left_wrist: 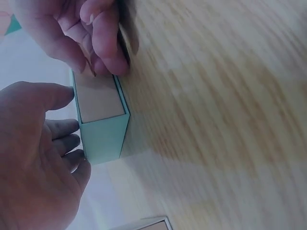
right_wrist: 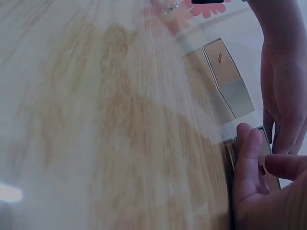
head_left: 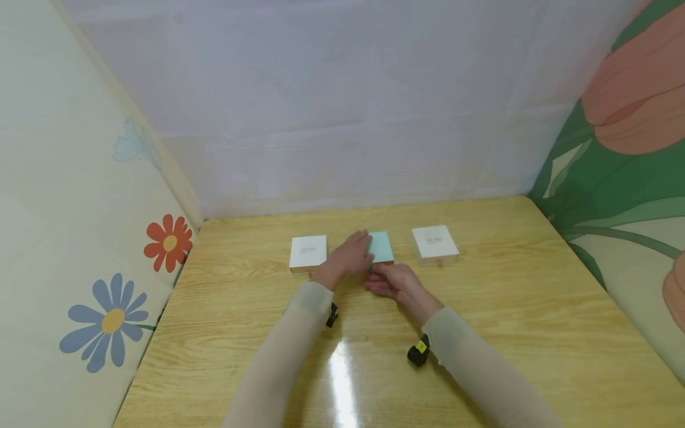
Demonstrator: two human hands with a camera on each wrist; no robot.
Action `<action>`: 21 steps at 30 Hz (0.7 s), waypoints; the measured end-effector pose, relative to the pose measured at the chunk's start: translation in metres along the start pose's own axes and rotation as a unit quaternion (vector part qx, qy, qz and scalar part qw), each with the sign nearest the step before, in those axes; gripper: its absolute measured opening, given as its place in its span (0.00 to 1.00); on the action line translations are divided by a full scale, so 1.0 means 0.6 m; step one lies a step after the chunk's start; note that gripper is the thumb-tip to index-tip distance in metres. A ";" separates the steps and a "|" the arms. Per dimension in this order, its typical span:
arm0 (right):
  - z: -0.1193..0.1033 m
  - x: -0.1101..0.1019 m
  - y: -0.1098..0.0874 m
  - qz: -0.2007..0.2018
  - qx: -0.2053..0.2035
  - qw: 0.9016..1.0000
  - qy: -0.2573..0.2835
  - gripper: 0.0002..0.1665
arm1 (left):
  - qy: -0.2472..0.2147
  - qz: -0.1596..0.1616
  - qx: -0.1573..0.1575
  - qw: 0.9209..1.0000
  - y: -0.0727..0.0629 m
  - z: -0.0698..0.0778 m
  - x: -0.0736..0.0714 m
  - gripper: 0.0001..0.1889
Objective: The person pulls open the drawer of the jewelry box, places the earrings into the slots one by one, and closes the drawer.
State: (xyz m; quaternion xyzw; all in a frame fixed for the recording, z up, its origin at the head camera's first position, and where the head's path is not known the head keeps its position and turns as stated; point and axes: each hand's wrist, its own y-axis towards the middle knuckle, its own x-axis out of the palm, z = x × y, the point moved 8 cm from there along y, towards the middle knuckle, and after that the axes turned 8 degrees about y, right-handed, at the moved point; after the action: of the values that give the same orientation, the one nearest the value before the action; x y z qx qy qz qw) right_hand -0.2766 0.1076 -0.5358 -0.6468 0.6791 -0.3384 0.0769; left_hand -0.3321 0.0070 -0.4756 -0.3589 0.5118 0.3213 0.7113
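A mint-green box (head_left: pixel 381 246) lies flat on the wooden table between my hands. Its near side, a tan drawer front (left_wrist: pixel 100 98), sits within a mint sleeve in the left wrist view. My left hand (head_left: pixel 350 255) rests on the box's top from the left, fingers extended. From the front right, my right hand (head_left: pixel 395 282) reaches to the drawer front. Its thumb and fingers pinch a small brown pull tab (left_wrist: pixel 90 67) there. In the right wrist view the right hand's fingers cover much of that front.
A white box (head_left: pixel 308 252) with faint lettering stands left of the mint one, its tan front and tab (right_wrist: pixel 220 57) showing in the right wrist view. Another white box (head_left: pixel 436 242) lies to the right. Behind the table (head_left: pixel 514 333) hangs a pale cloth (head_left: pixel 342 119).
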 end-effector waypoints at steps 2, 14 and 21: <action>0.002 0.000 -0.003 -0.006 0.002 1.000 -0.011 0.18 | 0.003 0.009 0.003 1.000 -0.001 0.000 0.001 0.32; 0.012 0.034 -0.027 -0.080 0.006 0.993 -0.083 0.23 | 0.051 0.048 0.002 0.998 -0.025 -0.013 -0.006 0.30; 0.015 0.065 -0.043 -0.124 -0.012 0.987 -0.099 0.24 | 0.074 0.094 -0.022 0.993 -0.056 -0.049 -0.033 0.26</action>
State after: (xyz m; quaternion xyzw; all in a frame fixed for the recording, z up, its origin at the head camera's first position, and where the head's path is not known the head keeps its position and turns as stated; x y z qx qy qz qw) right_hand -0.2564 0.0695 -0.5152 -0.7569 0.5868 -0.2719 0.0935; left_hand -0.3241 -0.0375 -0.4570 -0.3478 0.5870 0.3706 0.6302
